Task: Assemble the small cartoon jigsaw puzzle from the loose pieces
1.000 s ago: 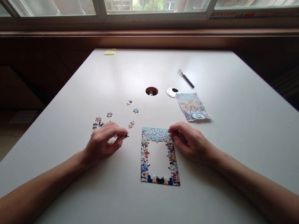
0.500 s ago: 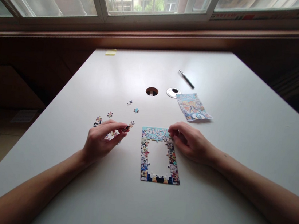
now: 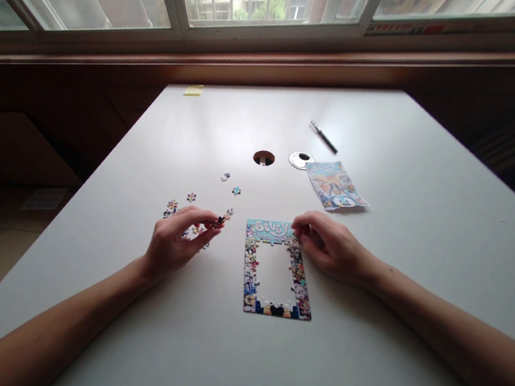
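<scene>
Between the thumb and fingertips of my left hand [image 3: 178,236] is a small dark jigsaw puzzle piece [image 3: 220,221]. Loose puzzle pieces [image 3: 172,205] lie beyond and partly under that hand, some of them hidden by it. To its right lies the jigsaw puzzle border [image 3: 299,297], a bright printed frame with several edge pieces joined around a bare white middle. My right hand [image 3: 333,247] rests with curled fingers at the border's top right corner; whether its fingertips pinch anything is hidden.
Beyond the border lie a crumpled printed picture sheet [image 3: 334,184], a round metal cap [image 3: 298,160] and a black pen [image 3: 324,137]. A round cable hole [image 3: 263,158] opens in the white table [image 3: 262,371]. A yellow sticky note [image 3: 194,90] marks the far left corner.
The view has shifted very slightly. Both hands keep nearly the same place, with the puzzle piece still in my left fingertips and the border unmoved.
</scene>
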A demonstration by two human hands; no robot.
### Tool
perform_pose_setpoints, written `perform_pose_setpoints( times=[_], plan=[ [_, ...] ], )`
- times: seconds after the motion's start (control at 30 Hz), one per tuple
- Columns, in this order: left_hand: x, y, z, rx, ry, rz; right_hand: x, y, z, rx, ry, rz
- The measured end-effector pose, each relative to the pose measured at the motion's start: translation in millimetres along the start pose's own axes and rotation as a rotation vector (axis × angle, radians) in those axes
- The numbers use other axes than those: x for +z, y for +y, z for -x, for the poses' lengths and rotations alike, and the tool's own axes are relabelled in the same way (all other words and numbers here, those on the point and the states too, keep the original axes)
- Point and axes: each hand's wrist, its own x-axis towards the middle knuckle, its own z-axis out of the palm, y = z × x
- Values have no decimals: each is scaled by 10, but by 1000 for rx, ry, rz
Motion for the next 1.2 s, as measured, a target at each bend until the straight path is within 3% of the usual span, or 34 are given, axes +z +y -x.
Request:
perform_pose_setpoints(
  times=[0.13, 0.27, 0.4, 0.5, 0.67, 0.9, 1.2],
  plan=[
    [-4, -5, -28, 68, -8, -21, 1, 6, 5, -3, 6, 0],
    [-15, -41, -48, 140, -111, -128, 6, 10, 1, -5, 11, 6],
    [-14, -83, -23, 65, -222, -383, 2, 1, -5, 1, 8, 10],
    [-57, -103, -39, -37, -230, -541, -6, -8, -9, 17, -2, 16],
    [-330, -205, -191, -113, -135, -573, -9, -11, -16, 22, 2, 22],
    [-671, -464, -262, 20, -355, -653, -13, 4, -9, 2, -2, 24],
    [-928, -609, -288, -100, -383, -700, 7, 40, -5, -15, 11, 41]
  ],
)
